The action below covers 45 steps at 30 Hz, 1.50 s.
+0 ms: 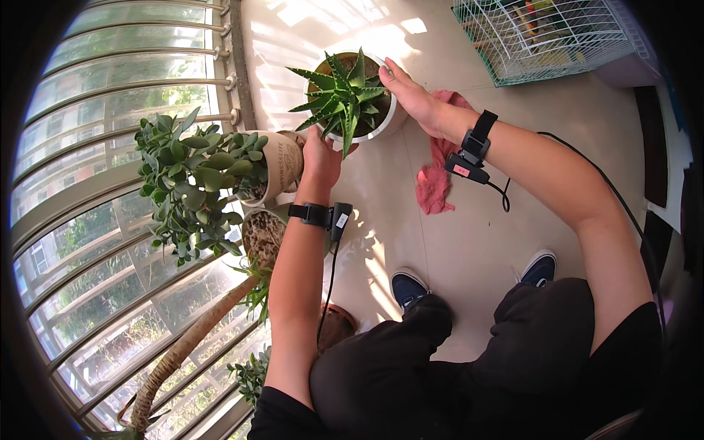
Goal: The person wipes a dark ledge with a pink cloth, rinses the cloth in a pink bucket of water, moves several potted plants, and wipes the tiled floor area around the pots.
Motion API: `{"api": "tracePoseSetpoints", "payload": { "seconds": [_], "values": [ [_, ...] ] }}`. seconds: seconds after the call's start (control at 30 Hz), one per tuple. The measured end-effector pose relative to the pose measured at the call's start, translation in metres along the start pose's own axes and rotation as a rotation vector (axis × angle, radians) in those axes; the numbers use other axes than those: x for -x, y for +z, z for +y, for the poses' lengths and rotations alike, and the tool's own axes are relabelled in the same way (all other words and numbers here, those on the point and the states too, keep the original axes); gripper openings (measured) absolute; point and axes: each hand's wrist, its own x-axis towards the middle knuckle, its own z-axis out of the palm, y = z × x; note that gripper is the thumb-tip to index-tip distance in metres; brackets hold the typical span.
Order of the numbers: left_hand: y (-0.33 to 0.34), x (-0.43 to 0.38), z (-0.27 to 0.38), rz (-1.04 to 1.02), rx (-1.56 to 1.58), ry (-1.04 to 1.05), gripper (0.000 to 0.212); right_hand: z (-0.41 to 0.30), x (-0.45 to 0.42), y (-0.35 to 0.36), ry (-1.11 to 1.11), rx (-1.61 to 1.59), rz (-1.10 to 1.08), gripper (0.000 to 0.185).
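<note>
A spiky aloe-like succulent [344,93] grows in a round white pot [389,124], with brown soil showing around its leaves. My left hand [322,157] is against the near left side of this pot, its fingers partly hidden beneath the rim and leaves. On the opposite side, my right hand [410,96] lies along the rim with fingers stretched out, so the pot sits between both palms. Whether the pot rests on the floor or is raised, I cannot tell. Just behind my right wrist, a crumpled pink cloth [434,187] lies on the tiles.
A jade plant [192,176] in a printed cream pot [283,165] stands left, beside a soil-filled pot [264,236] and a leaning bare trunk [187,346]. Metal railings [137,85] line the window. A wire birdcage [544,44] stands at upper right. Cables trail from both wrist straps.
</note>
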Motion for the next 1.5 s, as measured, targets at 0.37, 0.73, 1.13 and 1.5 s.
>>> {"api": "tracePoseSetpoints", "payload": {
  "seconds": [0.37, 0.73, 1.13, 1.5],
  "values": [
    [-0.083, -0.046, -0.046, 0.124, 0.092, 0.255, 0.045, 0.027, -0.030, -0.052, 0.059, 0.052, 0.192, 0.060],
    [-0.049, -0.021, -0.049, 0.009, 0.166, 0.186, 0.071, 0.083, -0.040, -0.095, -0.078, 0.319, 0.295, 0.057],
    [-0.038, 0.019, -0.088, 0.152, 0.405, 0.154, 0.067, 0.087, 0.009, -0.116, -0.285, 1.453, 0.076, 0.042],
    [0.016, 0.003, -0.117, 0.288, -0.267, -0.104, 0.070, 0.040, 0.031, -0.160, 0.406, 1.852, -0.280, 0.029]
  ]
}}
